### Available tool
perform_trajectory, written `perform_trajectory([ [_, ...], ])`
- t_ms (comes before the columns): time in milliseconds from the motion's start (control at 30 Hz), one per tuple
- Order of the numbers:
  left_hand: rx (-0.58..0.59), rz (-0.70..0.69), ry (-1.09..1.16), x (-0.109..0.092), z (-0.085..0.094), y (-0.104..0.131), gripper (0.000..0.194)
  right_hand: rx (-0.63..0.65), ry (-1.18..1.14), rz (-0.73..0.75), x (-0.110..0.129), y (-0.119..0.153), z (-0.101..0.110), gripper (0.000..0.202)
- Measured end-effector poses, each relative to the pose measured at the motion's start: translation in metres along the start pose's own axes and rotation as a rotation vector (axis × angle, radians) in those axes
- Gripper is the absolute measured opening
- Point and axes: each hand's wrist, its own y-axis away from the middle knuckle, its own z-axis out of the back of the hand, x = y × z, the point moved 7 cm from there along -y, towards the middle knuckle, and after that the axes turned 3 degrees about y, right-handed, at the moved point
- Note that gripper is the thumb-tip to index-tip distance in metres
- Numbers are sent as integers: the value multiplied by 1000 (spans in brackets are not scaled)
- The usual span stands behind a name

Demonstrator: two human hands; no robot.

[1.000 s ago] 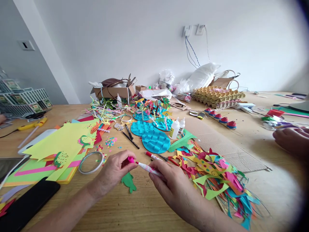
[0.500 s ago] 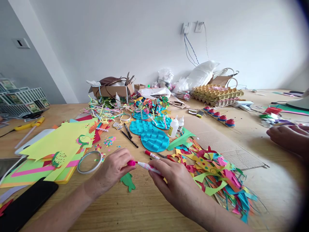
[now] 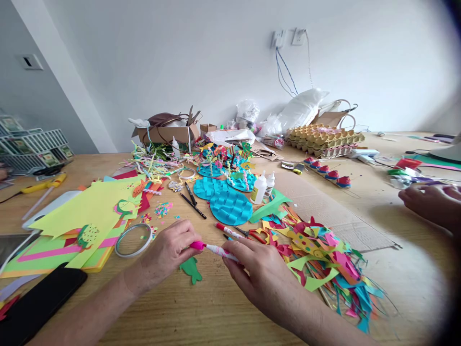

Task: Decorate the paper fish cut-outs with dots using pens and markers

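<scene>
My left hand (image 3: 176, 246) is closed, pinching a pink marker cap (image 3: 196, 245) between thumb and fingers. In my right hand (image 3: 257, 269) is a white felt-tip marker (image 3: 218, 250) with a pink pattern, its tip end pointing left into the mouth of the cap. Whether the cap is seated on the marker I cannot tell. A green paper fish cutout (image 3: 191, 270) lies on the table just below and between the hands. Beyond my right hand lie a red-capped marker (image 3: 226, 228) and red-handled scissors (image 3: 258, 235).
Paper scraps (image 3: 324, 254) heap up at right beside a cardboard sheet (image 3: 334, 211). Yellow paper sheets (image 3: 86, 206), a tape roll (image 3: 133, 240) and a black phone-like slab (image 3: 43, 302) lie left. Woven blue discs (image 3: 231, 209) and glue bottles (image 3: 258, 188) stand ahead. Another person's hand (image 3: 432, 204) is far right.
The cap and marker tip have come together, with the cap tilted slightly and moved a little to the right. The fish and the other things lie as before.
</scene>
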Motion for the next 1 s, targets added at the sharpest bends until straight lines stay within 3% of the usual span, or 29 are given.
perform_trajectory([
  [433, 91, 28, 24, 10, -12, 6, 36, 6, 35, 2, 0, 5, -2, 17],
  [733, 169, 55, 168, -9, -17, -2, 29, 38, 32, -2, 2, 3, -5, 14],
  [1000, 211, 75, 294, -14, -17, 6, 42, 61, -159, 0, 2, 11, -3, 15],
])
